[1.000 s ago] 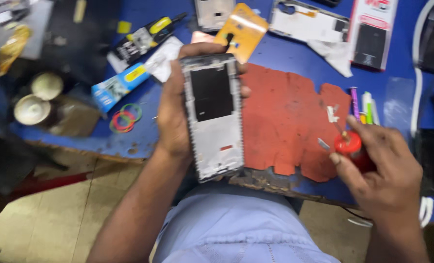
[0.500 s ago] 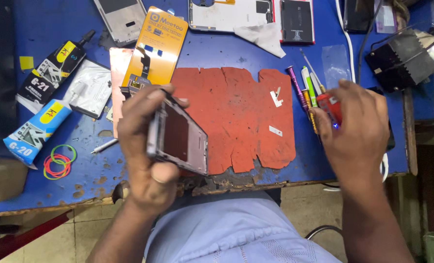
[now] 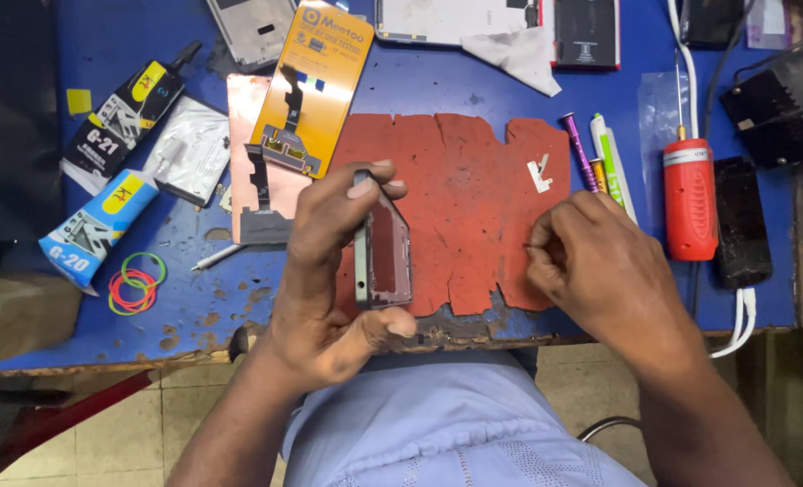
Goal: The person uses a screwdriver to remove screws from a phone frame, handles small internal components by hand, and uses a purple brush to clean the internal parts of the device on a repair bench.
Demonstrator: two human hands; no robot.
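Left hand (image 3: 329, 271): grip clamped on a slim dark phone frame with a reddish inner face (image 3: 381, 251), fingers over its top end, thumb under its bottom end. Frame stands on edge, long axis running away from me toward the far side of the desk, reddish face turned right.

Right hand (image 3: 600, 261): fingertips pinched together over the worn red rubber work mat (image 3: 469, 198); whether something tiny sits in the pinch, I cannot tell. It lies to the right of the frame, apart from it, bare mat between them. The left hand is the one on the frame.

Outward: small white bracket (image 3: 539, 171) on the mat beyond the right hand. A red cylindrical power tool (image 3: 689, 198) and a purple driver (image 3: 579, 149) lie right of the mat. An orange flat screen package (image 3: 313, 77) lies just beyond the left hand. Blue glue tube (image 3: 99, 221) and coloured rubber bands (image 3: 136, 284) sit well left on the blue desk (image 3: 464, 86). Near desk edge is just under the frame's bottom end; the mat's near edge is ragged.
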